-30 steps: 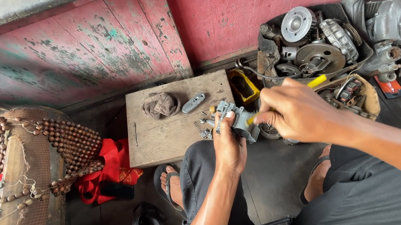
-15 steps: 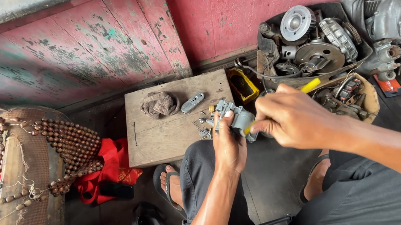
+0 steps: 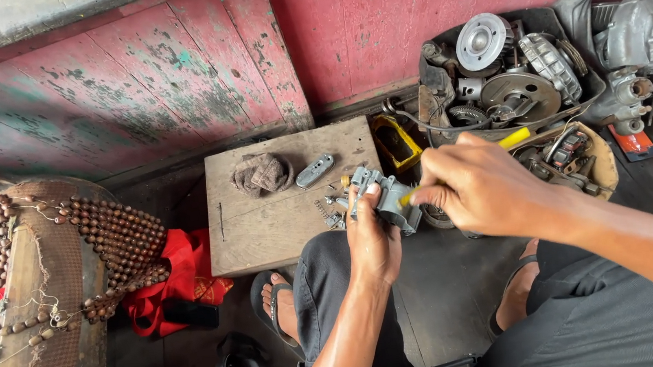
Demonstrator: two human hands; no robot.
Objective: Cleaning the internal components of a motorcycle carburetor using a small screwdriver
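While gripped over the knee: the grey metal part (image 3: 384,200) sits at the middle of the frame, just past the near edge of the wooden bench (image 3: 265,223) and above the person's dark trouser leg.
Left hand: the left hand (image 3: 372,236) comes up from the lower middle and is closed around the grey metal part from below, thumb up along its left side.
Right hand: the right hand (image 3: 478,187) reaches in from the right of the frame, curled tight on a yellow-handled tool (image 3: 514,138).
Tool: its yellow end sticks out above the knuckles; a bit of yellow also shows below the fingers, right at the grey metal part. I cannot tell where its tip touches, as the fingers hide it.
Bench top: a crumpled brown rag (image 3: 261,174) lies at the upper middle of the bench, with a small grey cover (image 3: 314,171) just to its right.
Small pieces: a spring and some small loose bits (image 3: 327,206) lie near the right edge of the bench, just left of the held part.
Upper right: a dark tray of engine parts (image 3: 499,72) holds round metal discs and gears against the red wall.
Far right: a large grey engine casing (image 3: 645,28) stands beside the tray.
Left side: a wooden beaded seat cover (image 3: 33,266) fills the left of the frame, with a red cloth (image 3: 177,278) beside it on the floor.
Lower middle: a foot in a sandal (image 3: 275,304) rests on the floor below the bench.
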